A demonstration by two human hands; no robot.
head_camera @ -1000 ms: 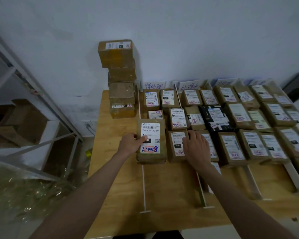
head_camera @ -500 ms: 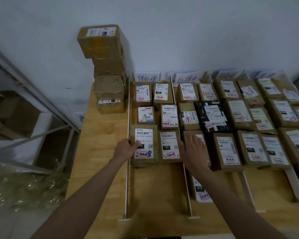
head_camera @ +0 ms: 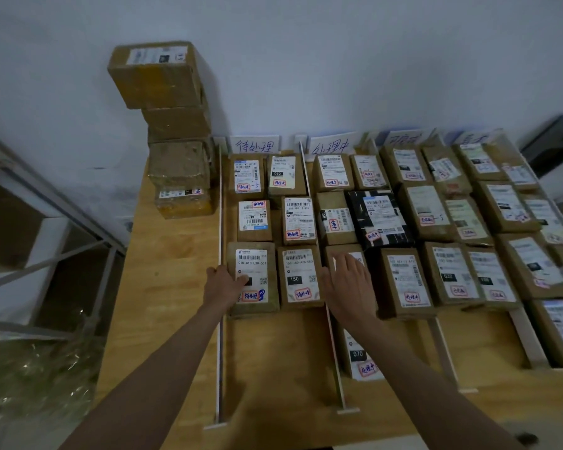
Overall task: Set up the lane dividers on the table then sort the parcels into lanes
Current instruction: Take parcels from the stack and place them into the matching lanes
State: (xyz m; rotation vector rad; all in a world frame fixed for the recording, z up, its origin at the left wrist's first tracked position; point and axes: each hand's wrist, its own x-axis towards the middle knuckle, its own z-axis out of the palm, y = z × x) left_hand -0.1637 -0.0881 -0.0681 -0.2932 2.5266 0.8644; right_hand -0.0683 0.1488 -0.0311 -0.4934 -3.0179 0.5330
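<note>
Sorting table at a late stage of the task: the white lane dividers (head_camera: 220, 287) already stand in parallel on the wooden table (head_camera: 173, 287), running from the near edge toward the wall, where handwritten lane signs (head_camera: 255, 146) head each lane. Most parcels lie label-up in rows inside the lanes — the leftmost lane holds six, in three rows of two. The left hand (head_camera: 223, 287) holds the near-left parcel (head_camera: 253, 277) of that lane by its left edge, thumb on the label and fingers curled down the side against the divider; judged from this, the parcel is being seated in its row. The right hand (head_camera: 350, 287) lies flat, fingers straight and loosely spread, on a parcel in the second lane. Still unsorted, apparently — a stack of boxes (head_camera: 176, 134) outside the lanes at the table's far-left corner. A further labelled parcel (head_camera: 359, 362) lies nearer the front of the second lane, partly under the right forearm
</note>
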